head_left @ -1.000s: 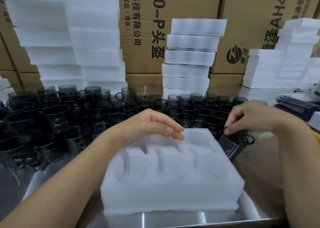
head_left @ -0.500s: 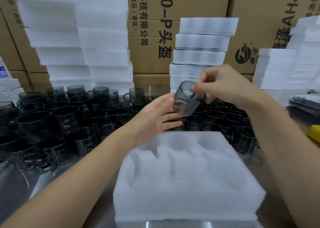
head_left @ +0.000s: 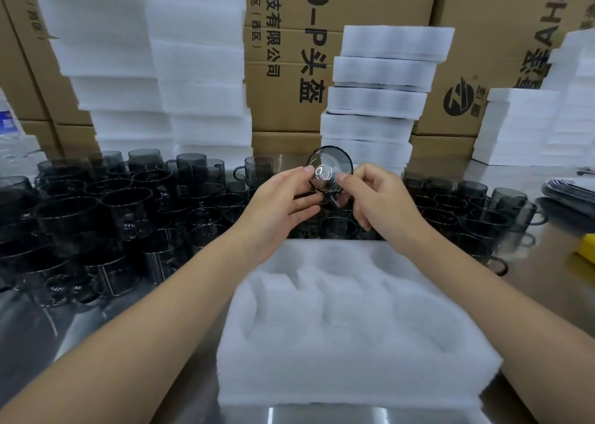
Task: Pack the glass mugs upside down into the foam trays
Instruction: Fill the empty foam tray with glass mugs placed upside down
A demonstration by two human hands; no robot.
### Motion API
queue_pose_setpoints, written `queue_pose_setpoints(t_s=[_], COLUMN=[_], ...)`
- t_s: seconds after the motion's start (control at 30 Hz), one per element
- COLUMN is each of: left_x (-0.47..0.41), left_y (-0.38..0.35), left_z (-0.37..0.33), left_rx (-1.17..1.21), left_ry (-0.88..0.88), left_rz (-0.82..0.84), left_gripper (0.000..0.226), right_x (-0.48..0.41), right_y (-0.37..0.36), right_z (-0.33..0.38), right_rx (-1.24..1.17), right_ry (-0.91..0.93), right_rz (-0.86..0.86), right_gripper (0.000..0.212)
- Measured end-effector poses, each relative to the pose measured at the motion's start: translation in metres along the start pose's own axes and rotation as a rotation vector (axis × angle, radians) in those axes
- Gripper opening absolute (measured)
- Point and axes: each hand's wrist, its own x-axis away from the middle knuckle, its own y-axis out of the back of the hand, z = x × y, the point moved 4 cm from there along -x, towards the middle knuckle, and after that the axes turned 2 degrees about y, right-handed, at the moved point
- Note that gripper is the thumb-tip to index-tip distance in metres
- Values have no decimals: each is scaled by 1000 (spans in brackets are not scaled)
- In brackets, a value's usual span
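- With the left hand point(head_left: 283, 204), pinches the left edge of the glass mug point(head_left: 330, 170) between thumb and forefinger; leaves the other fingers loosely spread below.
- With the right hand point(head_left: 381, 203), pinches the right edge the same way, remaining fingers curled under.
- Holds the mug in the air at upper centre of the frame, beyond the foam tray point(head_left: 322, 388), touching neither tray nor counter point(head_left: 45, 352); turns one round end toward the camera, base or mouth impossible to tell.
- Looks light enough for fingertips, yet rigid, smooth and likely slippery; probably chips or cracks on a knock against the crowded mugs point(head_left: 106, 217) at left and centre.
- Better to grip round the wall or by the handle than by the edges alone; handle seemingly low, by the right thumb, mostly hidden.
- Needs the mouth facing down before lowering into a round pocket; shows every visible pocket empty.
- Expect the soft foam to give a little, so press straight down, gently.
- Behind: stacked foam trays point(head_left: 383, 75) and cardboard boxes point(head_left: 289, 69).
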Motion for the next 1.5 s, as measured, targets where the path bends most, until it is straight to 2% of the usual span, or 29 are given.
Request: queue_pose_setpoints(t_s=[0.17,0.37,0.6,0.7,0.8,0.9,1.0,1.07,1.13,1.2,1.33,1.5], left_x=[-2,-12,-16,-14,-12,-10,-8,-7,-7,-7,-6,-6], left_y=[0,-1,-4,-3,-2,0,3,5,6,6,4,3], left_z=[1,3,2,1,0,-3,-5,-7,-9,-10,-14,-19], left_rx=[-13,-31,-9,-3,16,71,140,185,218,241,219,180], left_ry=[-65,-126,-135,-138,-134,-106,-88,-83,-75,-68,-48,-20], left_rz=[-14,-25,-6,26,36,10,-7,-6,-10,-19,18,51], left_gripper=[23,14,35,23,23,43,38,30,29,31,35,41], right_x=[-4,-14,-18,-17,-15,-11,-10,-11,-6,1,7,3], right_y=[-3,-7,-6,-6,-5,-2,6,9,8,5,-4,3], right_z=[-7,-12,-12,-12,-10,-6,-2,0,-2,-5,-3,2], right_rx=[29,91,94,78,48,51,99,164,276,433,607,600], right_ry=[33,65,133,132,116,119,169,142,51,5,86,132], right_rz=[-26,-125,-167,-148,-78,15,75,267,559,733,688,587], right_gripper=[31,37,38,38,36,33,29,20,12,13,16,16])
